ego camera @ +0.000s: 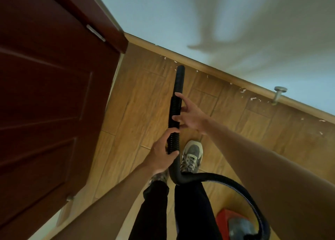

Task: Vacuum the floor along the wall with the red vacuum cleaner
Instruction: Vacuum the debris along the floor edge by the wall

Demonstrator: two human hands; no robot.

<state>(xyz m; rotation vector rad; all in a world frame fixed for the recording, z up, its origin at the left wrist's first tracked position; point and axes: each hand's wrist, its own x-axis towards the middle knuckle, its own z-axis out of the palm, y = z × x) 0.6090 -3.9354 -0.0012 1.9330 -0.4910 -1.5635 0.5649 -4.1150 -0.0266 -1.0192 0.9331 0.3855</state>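
Note:
A black ribbed vacuum hose (174,113) ends in a smooth black nozzle (179,78) that points at the floor near the baseboard (217,73). My left hand (161,156) grips the hose low down. My right hand (190,114) is spread, its fingertips touching the hose higher up. The hose loops back past my legs to the red vacuum cleaner (233,225) at the bottom right. Small white scraps (243,89) lie on the wooden floor along the wall.
A dark red-brown door (50,98) stands open on the left. A metal door stop (278,94) sticks out at the baseboard on the right. My grey shoe (192,154) is planted just behind the hose. The pale wall (217,22) fills the upper right.

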